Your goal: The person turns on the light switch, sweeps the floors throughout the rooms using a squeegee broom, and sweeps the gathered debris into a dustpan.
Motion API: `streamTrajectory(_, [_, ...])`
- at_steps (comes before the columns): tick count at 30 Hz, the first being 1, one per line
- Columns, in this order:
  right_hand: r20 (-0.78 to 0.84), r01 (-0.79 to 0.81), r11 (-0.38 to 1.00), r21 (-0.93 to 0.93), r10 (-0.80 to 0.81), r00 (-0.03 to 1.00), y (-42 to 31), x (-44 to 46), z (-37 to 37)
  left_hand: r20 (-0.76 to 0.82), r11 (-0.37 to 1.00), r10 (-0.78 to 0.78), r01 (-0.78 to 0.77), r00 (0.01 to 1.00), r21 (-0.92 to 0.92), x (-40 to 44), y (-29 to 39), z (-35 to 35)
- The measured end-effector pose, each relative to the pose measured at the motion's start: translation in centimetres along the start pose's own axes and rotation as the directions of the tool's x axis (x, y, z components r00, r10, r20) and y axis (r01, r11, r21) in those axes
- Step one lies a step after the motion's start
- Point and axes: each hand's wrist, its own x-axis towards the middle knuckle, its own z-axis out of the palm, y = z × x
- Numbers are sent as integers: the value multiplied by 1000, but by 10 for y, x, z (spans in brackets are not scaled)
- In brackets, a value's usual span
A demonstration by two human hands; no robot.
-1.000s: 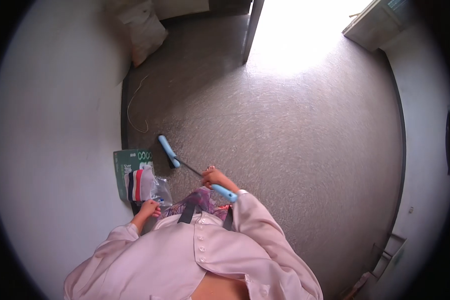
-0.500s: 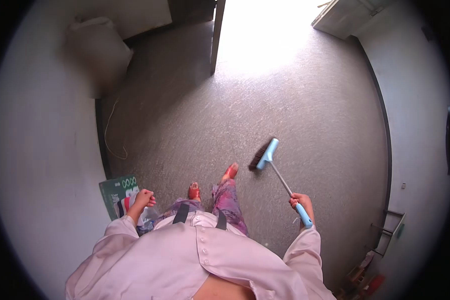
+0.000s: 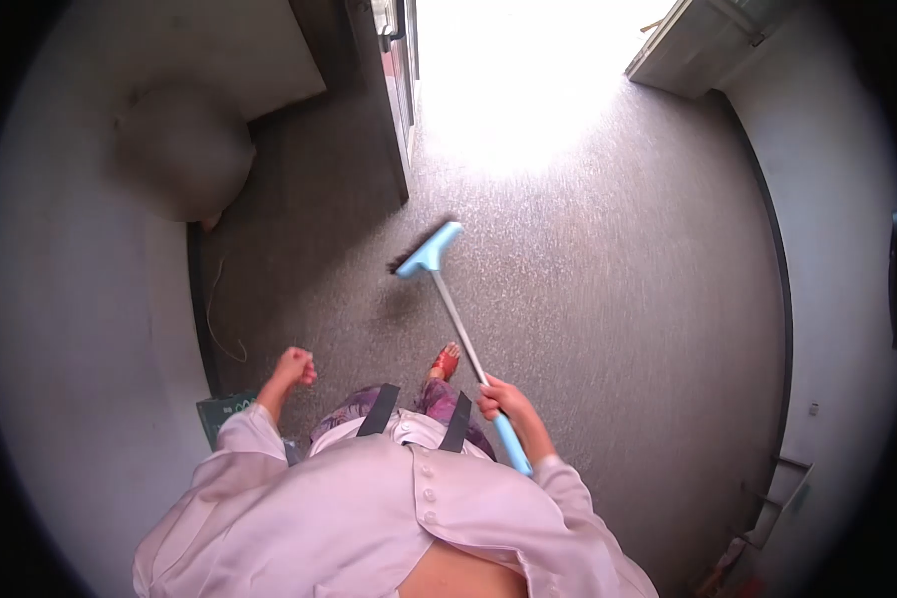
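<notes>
My right hand is wrapped round the metal shaft of a broom, just above its light blue end grip. The broom's light blue head with dark bristles points away from me, out in front of my red sandal. A dark shadow falls on the floor below the head, apart from it, so the head looks raised. My left hand is curled into a fist on the left side, with nothing visible in it. Beneath that forearm, a green box shows partly.
A half-open door stands ahead to the left of a bright doorway. A blurred pale bundle is by the left wall, and a thin cord lies on the floor. A metal rack stands along the right wall.
The broom head has swung left and farther forward, and my right hand has moved left with it. My left hand has risen a little. The door edge appears nearer.
</notes>
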Motion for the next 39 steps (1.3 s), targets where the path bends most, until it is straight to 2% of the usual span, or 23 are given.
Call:
streamTrajectory(2, [141,-4,972,-234,38,989,-29,62,10,-33,990,134,-135,990,-26,-1,86,24])
streamTrajectory(4, [191,-11,921,-390,92,977,-57,119,29,-77,964,263,-264,962,2,-1,170,46])
streamTrajectory(6, [157,-10,897,-442,88,984,-86,144,55,-104,903,429,-430,897,21,9,241,60])
streamTrajectory(9, [89,-70,793,-605,155,984,-124,184,63,-163,817,575,-573,802,65,15,350,85])
streamTrajectory(10, [228,192,685,-703,-38,973,-124,220,30,-172,782,623,-618,763,88,26,378,89])
streamTrajectory(11, [321,344,468,-814,-132,938,-130,220,3,-205,758,651,-642,731,116,30,407,96])
streamTrajectory(12, [407,451,206,-868,-223,886,-136,218,-23,-213,737,676,-654,706,169,36,428,96])
streamTrajectory(13, [430,412,-123,-903,-238,871,-164,191,-41,-239,717,697,-658,676,228,51,453,100])
streamTrajectory(14, [41,103,697,-709,-105,994,-163,194,-83,-264,697,717,-660,645,281,64,474,102])
streamTrajectory(15, [-130,-5,982,-191,-20,991,-188,133,-67,-284,657,753,-665,593,354,75,492,104])
streamTrajectory(16, [-169,47,982,-182,-78,983,-197,106,-85,-297,616,787,-664,541,424,82,510,107])
streamTrajectory(18, [-122,99,989,113,-85,989,-215,59,-122,-322,552,833,-645,449,528,88,544,119])
streamTrajectory(20, [-300,135,969,206,-68,951,-227,25,-157,-208,478,878,-766,431,429,115,569,119])
streamTrajectory(21, [-375,143,964,223,-50,926,-231,14,-177,-254,369,921,-870,295,328,126,575,124])
streamTrajectory(22, [-446,149,959,239,-28,895,-235,8,-201,-294,386,911,-849,289,361,135,575,126])
streamTrajectory(24, [-520,163,887,433,98,848,-248,5,-250,-375,422,887,-802,270,422,150,572,125])
streamTrajectory(27, [-617,300,774,558,146,773,-269,16,-292,-388,580,813,-667,435,467,167,566,118])
streamTrajectory(30, [-823,559,818,134,-223,522,-295,14,-207,-381,563,825,-670,418,484,160,568,119])
streamTrajectory(31, [-817,540,838,79,-256,516,-304,20,-189,-410,616,787,-622,461,484,171,563,114])
streamTrajectory(32, [-756,484,873,65,-273,595,-314,24,-174,-438,664,748,-571,499,483,188,556,104])
streamTrajectory(35, [-645,433,900,-51,-360,674,-359,44,-116,-558,812,567,-297,606,502,186,562,102])
streamTrajectory(36, [-578,393,917,-77,-362,731,-377,55,-109,-605,871,419,-112,677,477,182,567,103])
streamTrajectory(39, [-236,339,941,-22,-334,913,-445,90,-100,-712,804,593,-330,376,495,160,570,122])
